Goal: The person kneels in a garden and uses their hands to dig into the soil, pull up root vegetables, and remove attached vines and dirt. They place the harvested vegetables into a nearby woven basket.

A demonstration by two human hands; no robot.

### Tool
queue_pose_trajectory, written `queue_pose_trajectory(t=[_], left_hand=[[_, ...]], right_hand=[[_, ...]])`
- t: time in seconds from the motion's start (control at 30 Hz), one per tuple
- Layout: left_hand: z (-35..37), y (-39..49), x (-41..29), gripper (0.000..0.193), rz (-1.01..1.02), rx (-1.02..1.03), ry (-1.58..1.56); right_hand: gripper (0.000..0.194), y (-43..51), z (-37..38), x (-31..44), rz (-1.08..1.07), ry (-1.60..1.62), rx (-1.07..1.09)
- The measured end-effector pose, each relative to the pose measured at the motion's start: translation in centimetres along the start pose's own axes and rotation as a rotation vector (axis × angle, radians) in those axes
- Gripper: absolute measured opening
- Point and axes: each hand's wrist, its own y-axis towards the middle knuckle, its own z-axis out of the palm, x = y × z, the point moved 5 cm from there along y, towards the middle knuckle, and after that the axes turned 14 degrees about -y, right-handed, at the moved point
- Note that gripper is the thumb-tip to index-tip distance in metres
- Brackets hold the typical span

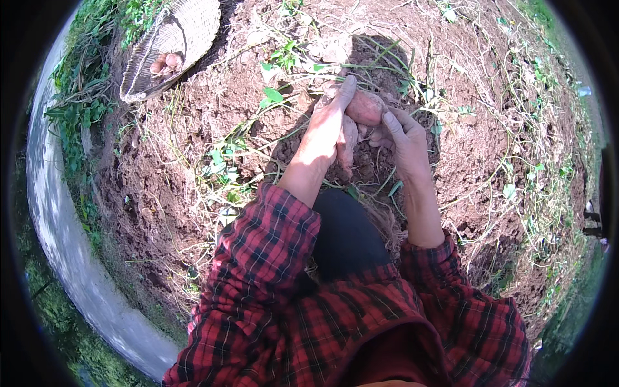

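Note:
My left hand grips a cluster of sweet potatoes, its thumb lying along the top. One plump reddish sweet potato lies between my two hands. A narrower sweet potato hangs below it, pointing toward my knee, with thin roots at its tip. The fingers of my right hand press on the right end of the plump one, thumb uppermost. Green vine stems cross just beyond my hands. My left hand hides part of the cluster, and soil clings to the tubers.
A woven basket at the upper left holds several tubers. Cut vines and leaves are strewn over the reddish soil. A pale paved path curves along the left side. My dark-clad knee is below my hands.

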Motion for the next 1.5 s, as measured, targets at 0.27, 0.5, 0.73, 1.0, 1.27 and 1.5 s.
queue_pose_trajectory(t=[0.27, 0.5, 0.73, 1.0, 1.27, 1.5], left_hand=[[-1.7, 0.3, -1.2, 0.036, 0.096, -0.242, -0.512], [-2.2, 1.3, -0.2, 0.034, 0.072, -0.036, -0.477], [-3.1, 1.5, -0.6, 0.037, 0.129, -0.22, -0.326], [-2.2, 1.1, -1.3, 0.03, -0.017, 0.098, -0.397], [-0.8, 0.4, -2.7, 0.015, 0.446, -0.138, 0.095], [0.5, -0.1, -2.4, 0.022, 0.694, -0.122, 1.221]], right_hand=[[0.021, -0.5, 0.7, 3.9, -0.084, -0.848, 0.043], [0.018, -2.4, 3.3, 13.8, -0.772, -1.081, 0.105], [0.023, -2.4, -5.1, 21.5, -0.551, -1.262, -0.63], [0.019, -12.7, 5.3, 26.3, -1.181, -1.006, 0.126], [0.02, -12.2, 12.3, 23.5, -1.256, -1.115, 0.526], [0.021, -10.5, 18.0, 19.0, -1.219, -1.176, 0.889]])
